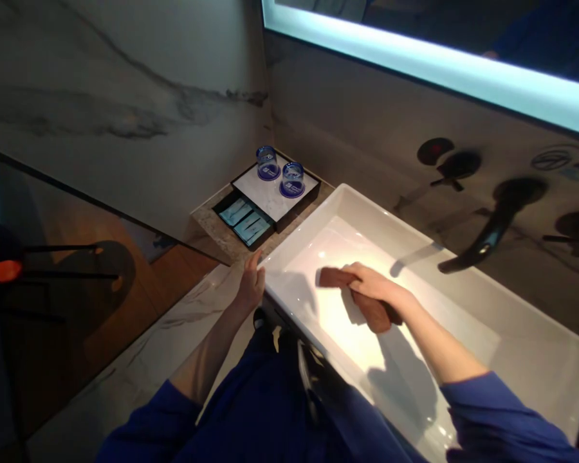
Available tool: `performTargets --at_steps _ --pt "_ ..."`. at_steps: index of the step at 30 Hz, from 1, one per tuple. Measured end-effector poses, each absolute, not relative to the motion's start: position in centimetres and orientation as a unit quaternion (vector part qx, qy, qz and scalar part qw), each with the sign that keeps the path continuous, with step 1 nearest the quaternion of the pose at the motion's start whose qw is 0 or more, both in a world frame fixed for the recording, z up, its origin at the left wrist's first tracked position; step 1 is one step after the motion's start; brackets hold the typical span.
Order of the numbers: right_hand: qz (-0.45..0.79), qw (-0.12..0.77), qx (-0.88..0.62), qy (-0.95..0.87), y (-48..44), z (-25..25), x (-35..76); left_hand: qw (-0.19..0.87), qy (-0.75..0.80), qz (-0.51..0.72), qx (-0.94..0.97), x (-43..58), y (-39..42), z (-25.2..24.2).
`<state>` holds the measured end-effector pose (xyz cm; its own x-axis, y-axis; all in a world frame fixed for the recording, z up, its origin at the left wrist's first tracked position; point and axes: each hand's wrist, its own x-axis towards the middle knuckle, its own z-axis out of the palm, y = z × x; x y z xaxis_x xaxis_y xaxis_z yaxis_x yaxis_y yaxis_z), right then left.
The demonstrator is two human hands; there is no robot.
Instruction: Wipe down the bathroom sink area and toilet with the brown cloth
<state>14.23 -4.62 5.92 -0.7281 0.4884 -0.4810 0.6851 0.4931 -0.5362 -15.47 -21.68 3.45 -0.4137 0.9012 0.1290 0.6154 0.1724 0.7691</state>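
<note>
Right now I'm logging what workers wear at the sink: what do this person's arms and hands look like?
Both arms wear blue long sleeves, pushed back so the forearms are bare: the left sleeve bunches near the elbow, the right sleeve likewise. The left hand and right hand are bare, with no gloves. No watch, ring or marking shows.

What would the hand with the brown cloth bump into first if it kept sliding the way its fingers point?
Probably the sink's left inner wall. The right hand presses the brown cloth on the basin floor, fingers pointing left; depth is hard to judge.
</note>
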Motion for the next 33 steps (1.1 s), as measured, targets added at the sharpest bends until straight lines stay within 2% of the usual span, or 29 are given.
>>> performTargets --at_steps 3,6,10,13,17,19,21,23,26,29,33 --pt "-0.226 0.067 0.592 0.771 -2.8 4.6 16.3 0.181 0.742 0.396 0.51 -15.5 -21.6 3.4" --pt "-0.195 0.036 0.617 0.761 -4.8 3.5 13.6 0.18 0.743 0.397 0.507 -15.5 -21.6 3.5" --pt "-0.31 0.012 0.442 0.841 -11.4 3.9 8.3 0.188 0.749 0.394 0.499 -15.4 -21.5 3.8" --pt "-0.451 -0.005 0.349 0.822 -15.2 4.9 8.4 0.201 0.758 0.398 0.476 -15.3 -21.4 4.1" --pt "-0.71 0.03 0.372 0.597 -17.3 6.3 16.1 0.219 0.762 0.391 0.467 -15.4 -21.2 4.1" --pt "-0.765 0.036 0.416 0.49 -18.4 6.8 21.6 0.212 0.76 0.391 0.474 -15.6 -21.2 4.0" --pt "-0.725 0.04 0.487 0.486 -20.3 7.0 26.7 0.201 0.752 0.395 0.487 -15.8 -21.2 3.7" --pt "-0.626 0.07 0.555 0.544 -22.4 6.8 30.2 0.193 0.743 0.397 0.504 -16.0 -21.2 3.3" --pt "-0.53 0.133 0.579 0.605 -24.3 6.1 30.9 0.181 0.735 0.4 0.516 -16.2 -21.2 2.9" --pt "-0.541 0.14 0.516 0.649 -22.9 5.4 26.2 0.18 0.739 0.398 0.513 -16.0 -21.2 3.0" --pt "-0.574 0.095 0.435 0.687 -17.8 5.4 14.8 0.217 0.743 0.394 0.495 -15.5 -21.2 3.7"
